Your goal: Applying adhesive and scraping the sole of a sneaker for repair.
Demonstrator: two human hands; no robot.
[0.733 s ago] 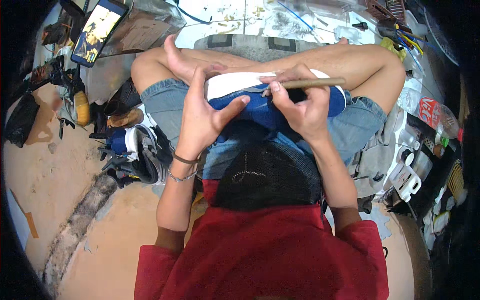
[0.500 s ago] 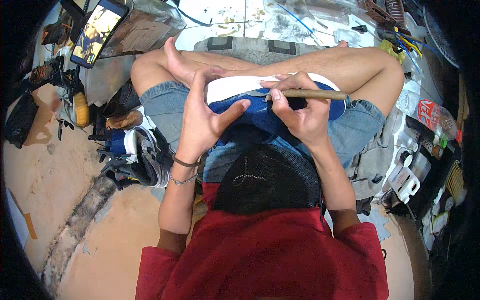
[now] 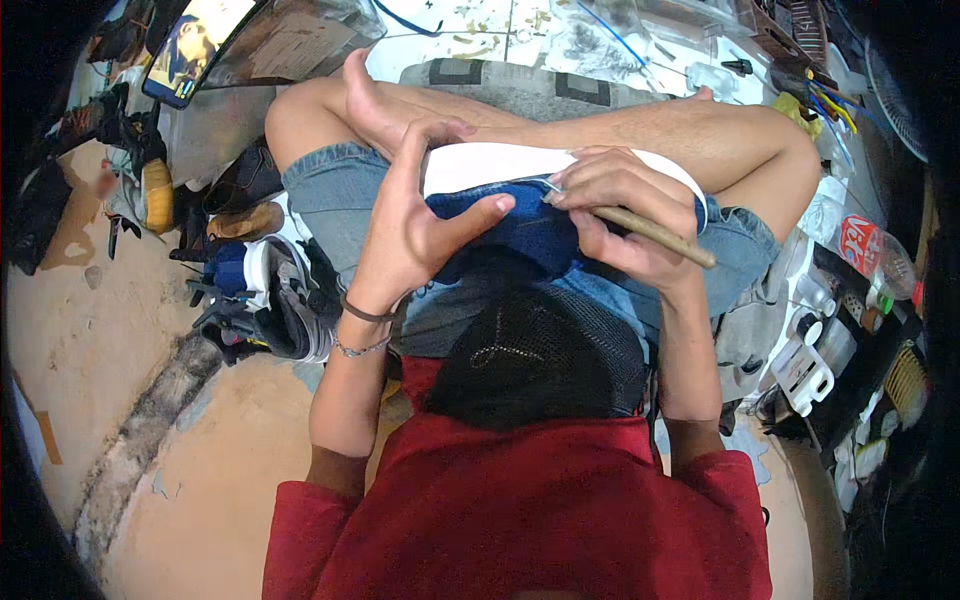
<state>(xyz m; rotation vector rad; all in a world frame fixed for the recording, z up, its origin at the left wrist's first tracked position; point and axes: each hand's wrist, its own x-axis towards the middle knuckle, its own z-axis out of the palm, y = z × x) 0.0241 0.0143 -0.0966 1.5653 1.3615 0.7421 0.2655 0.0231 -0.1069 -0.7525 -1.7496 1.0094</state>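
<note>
the shoe is dark blue, and its sole is white. the tool has a light brown wooden handle. the shorts are faded blue denim, the shirt is plain red, the cap is black mesh with a thin pale line on it. the mat is grey with black patches. the floor is sandy beige – with a darker grey crack. the phone screen shows yellow and blue.
</note>
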